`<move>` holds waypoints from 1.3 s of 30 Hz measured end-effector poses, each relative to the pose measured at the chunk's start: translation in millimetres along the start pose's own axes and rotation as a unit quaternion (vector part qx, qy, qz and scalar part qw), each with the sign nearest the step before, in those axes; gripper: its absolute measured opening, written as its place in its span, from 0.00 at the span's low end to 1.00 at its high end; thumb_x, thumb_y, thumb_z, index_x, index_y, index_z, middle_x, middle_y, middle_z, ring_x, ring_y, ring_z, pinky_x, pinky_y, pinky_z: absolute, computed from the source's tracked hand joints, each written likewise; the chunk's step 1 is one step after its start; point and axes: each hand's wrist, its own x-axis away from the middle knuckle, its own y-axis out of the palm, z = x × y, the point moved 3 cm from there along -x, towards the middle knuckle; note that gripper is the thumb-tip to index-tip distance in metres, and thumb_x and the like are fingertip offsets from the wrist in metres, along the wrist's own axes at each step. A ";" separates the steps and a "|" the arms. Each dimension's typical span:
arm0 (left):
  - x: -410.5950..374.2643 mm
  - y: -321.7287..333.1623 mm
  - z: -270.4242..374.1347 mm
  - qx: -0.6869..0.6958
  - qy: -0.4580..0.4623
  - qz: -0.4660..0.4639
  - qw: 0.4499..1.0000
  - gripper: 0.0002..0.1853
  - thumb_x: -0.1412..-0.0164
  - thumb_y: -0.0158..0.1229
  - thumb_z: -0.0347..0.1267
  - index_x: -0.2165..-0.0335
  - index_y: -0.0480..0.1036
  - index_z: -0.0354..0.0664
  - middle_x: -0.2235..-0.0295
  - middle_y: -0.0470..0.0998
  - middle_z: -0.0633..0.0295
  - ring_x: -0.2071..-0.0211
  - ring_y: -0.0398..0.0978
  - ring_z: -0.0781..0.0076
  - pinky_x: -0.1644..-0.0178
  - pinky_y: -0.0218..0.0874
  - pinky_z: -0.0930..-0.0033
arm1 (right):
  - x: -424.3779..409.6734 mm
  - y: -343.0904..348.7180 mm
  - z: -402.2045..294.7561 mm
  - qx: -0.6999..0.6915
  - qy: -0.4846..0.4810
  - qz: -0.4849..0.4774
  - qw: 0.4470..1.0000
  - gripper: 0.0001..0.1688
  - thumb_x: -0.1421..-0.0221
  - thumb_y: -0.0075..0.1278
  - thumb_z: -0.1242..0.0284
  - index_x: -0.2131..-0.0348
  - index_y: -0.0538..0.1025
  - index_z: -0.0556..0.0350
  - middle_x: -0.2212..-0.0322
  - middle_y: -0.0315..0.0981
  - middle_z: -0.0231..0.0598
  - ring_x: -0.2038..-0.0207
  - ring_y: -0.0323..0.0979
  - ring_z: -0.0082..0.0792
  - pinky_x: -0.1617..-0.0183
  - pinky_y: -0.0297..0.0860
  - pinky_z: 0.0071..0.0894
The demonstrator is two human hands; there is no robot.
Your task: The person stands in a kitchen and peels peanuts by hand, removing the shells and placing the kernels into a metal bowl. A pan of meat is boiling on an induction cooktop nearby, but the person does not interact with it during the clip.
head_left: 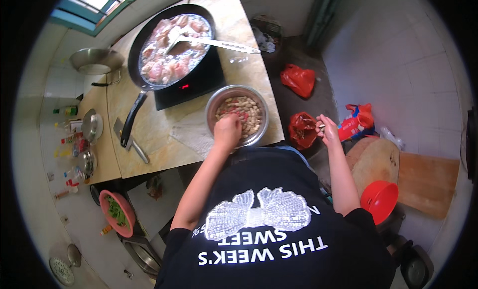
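A steel bowl [264,121] stands at the counter's near edge, holding unshelled peanuts [251,104] and some red-skinned kernels. My left hand [228,129] reaches over its near rim, with bunched fingertips down among the peanuts. Whether they pinch one is hidden. My right hand [327,129] is off to the right, past the counter edge, with its fingers curled around small pale pieces that look like peanut shells [322,127]. Just left of it, an opened red plastic bag [301,134] sits low down with bits of shell inside.
A frying pan [134,68] of meat in bubbling liquid, with a spatula [224,44] across it, is on the induction cooker [198,85]. A cleaver [136,147] lies under the pan's handle. A red basin [381,203] and round wooden board [373,162] are at right.
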 end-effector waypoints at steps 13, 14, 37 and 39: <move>7.4 -34.6 53.4 0.182 0.026 0.028 0.983 0.04 0.53 0.61 0.22 0.75 0.73 0.36 0.79 0.70 0.60 0.80 0.71 0.74 0.76 0.63 0.75 | -52.1 -62.8 32.9 0.383 0.007 0.185 0.905 0.42 0.50 0.48 0.44 0.46 0.62 0.54 0.47 0.60 0.48 0.48 0.63 0.44 0.54 0.66 0.50; 10.4 -34.3 57.7 0.177 0.034 0.028 0.983 0.04 0.53 0.61 0.21 0.75 0.74 0.37 0.79 0.70 0.60 0.80 0.71 0.73 0.76 0.63 0.74 | -35.1 -24.0 13.8 0.281 -0.011 0.117 0.953 0.36 0.47 0.48 0.49 0.50 0.65 0.58 0.53 0.65 0.49 0.52 0.67 0.42 0.55 0.68 0.43; 46.0 -62.5 -10.1 0.143 -0.127 0.126 0.973 0.19 0.52 0.56 0.24 0.58 0.71 0.42 0.61 0.72 0.60 0.62 0.70 0.68 0.62 0.62 0.70 | 48.0 68.1 -30.0 -0.112 0.062 -0.115 0.985 0.13 0.41 0.45 0.68 0.73 0.73 0.58 0.79 0.70 0.37 0.76 0.70 0.31 0.75 0.63 0.24; 49.5 -61.0 -15.8 0.131 -0.116 0.132 0.976 0.18 0.53 0.56 0.23 0.59 0.71 0.41 0.61 0.71 0.58 0.62 0.69 0.65 0.60 0.62 0.68 | 40.8 36.6 -26.5 -0.079 0.046 -0.060 0.994 0.12 0.42 0.46 0.68 0.73 0.73 0.59 0.80 0.70 0.37 0.79 0.69 0.30 0.77 0.63 0.23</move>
